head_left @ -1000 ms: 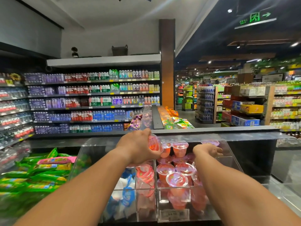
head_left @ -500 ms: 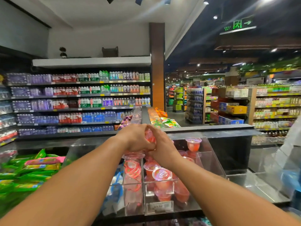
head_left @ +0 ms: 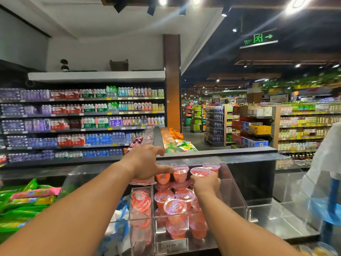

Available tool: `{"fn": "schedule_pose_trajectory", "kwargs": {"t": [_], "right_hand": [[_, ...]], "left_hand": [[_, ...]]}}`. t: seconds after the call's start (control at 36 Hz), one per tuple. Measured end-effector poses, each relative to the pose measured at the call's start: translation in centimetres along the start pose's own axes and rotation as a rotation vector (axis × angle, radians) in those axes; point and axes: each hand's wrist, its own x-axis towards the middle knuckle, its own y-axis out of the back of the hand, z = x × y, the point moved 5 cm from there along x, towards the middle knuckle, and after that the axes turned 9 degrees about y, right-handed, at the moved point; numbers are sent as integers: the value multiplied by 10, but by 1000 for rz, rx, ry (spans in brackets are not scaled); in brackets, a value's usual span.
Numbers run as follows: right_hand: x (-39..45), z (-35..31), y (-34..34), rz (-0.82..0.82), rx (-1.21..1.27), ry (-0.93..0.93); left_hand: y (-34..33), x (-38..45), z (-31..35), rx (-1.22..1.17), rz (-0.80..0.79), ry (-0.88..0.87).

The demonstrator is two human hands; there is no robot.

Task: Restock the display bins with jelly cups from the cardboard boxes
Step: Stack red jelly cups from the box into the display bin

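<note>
The two hands have come apart: the left hand [head_left: 145, 163] reaches flat and holds nothing, while the right hand [head_left: 206, 183] grips a jelly cup [head_left: 200, 171] at mid-frame, so the bin [head_left: 234, 189] keeps filling.

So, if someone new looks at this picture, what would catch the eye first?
Probably the clear bin at the centre, piled with red jelly cups, with both hands over it. The right hand grips a cup at the back row, while the left hand reaches with spread fingers beside it. Next, the long drink shelves on the left wall.
</note>
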Motion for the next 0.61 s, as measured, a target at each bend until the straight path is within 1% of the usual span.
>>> {"fn": "schedule_pose_trajectory", "kwargs": {"t": [0.11, 0.19, 0.39, 0.61], "right_hand": [[8, -3, -10, -27, -118, -8], [15, 0, -17, 2, -169, -8], [29, 7, -30, 43, -133, -55], [35, 3, -33, -33, -148, -23]], "left_hand": [[-2, -2, 0, 42, -6, -13], [0, -3, -3, 37, -2, -25], [2, -1, -11, 31, 17, -19], [-9, 6, -19, 47, 8, -2]]}}
